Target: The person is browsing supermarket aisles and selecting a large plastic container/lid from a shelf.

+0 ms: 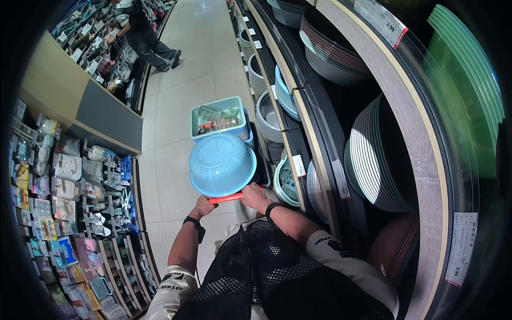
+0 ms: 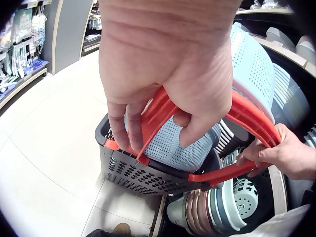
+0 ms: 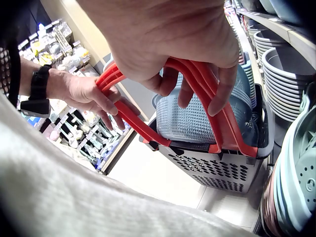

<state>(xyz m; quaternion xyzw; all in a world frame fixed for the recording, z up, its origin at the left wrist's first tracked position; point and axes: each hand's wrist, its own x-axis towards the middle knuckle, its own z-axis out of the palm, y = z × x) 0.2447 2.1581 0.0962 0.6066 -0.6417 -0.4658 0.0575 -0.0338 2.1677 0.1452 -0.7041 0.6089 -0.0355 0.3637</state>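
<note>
The left hand (image 1: 201, 207) and right hand (image 1: 256, 197) are at opposite ends of the red handle (image 1: 226, 198) of a dark perforated basket (image 2: 143, 175). In the left wrist view the left hand (image 2: 168, 84) has its fingers curled round the handle; in the right wrist view the right hand (image 3: 182, 59) grips the handle's other side. A light-blue colander-like basin (image 1: 221, 165) lies upside down in the basket. Beyond it is a pale green rectangular tray (image 1: 193, 120) holding clear items. The basket's far side is hidden in the head view.
Shelves of stacked basins and pots (image 1: 373, 154) stand close on the right, some low beside the basket (image 2: 217, 207). Hanging packaged goods (image 1: 66, 189) line the left. A tiled floor (image 1: 176, 106) runs ahead, with a person (image 1: 141, 37) at the far left shelves.
</note>
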